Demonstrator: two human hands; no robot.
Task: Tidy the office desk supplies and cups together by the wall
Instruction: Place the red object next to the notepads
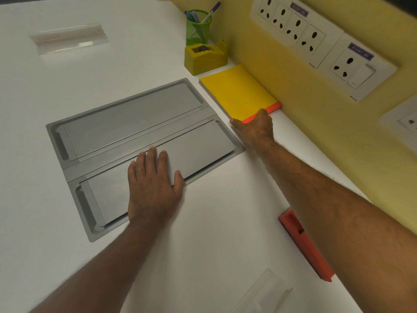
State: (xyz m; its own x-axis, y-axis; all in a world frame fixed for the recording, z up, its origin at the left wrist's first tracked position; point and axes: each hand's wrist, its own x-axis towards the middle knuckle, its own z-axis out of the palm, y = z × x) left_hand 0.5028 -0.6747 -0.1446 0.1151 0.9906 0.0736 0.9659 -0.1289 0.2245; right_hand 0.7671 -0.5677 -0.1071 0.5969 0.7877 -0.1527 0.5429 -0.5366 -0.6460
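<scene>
Against the yellow wall (259,64), on the white worktop (67,86), we see a right hand (256,129) grasping the near corner of a flat yellow notebook with an orange-red spine (237,93), thumb along its edge and fingers curled over the spine. That notebook lies touching the wall's foot, just beside a squat yellow tape dispenser (205,58), and behind the dispenser stands a green mesh pen cup (198,28) holding several pens. Our view shows the left hand (153,184) released and pressed flat, fingers straight, on the near flap of a grey metal cable hatch (135,123) set into the worktop. Near the right forearm, an orange-red rectangular box (304,242) lies by the wall. Across the worktop, well apart from the wall group, sits a clear plastic holder (67,39). White socket panels (316,39) line the wall above.
</scene>
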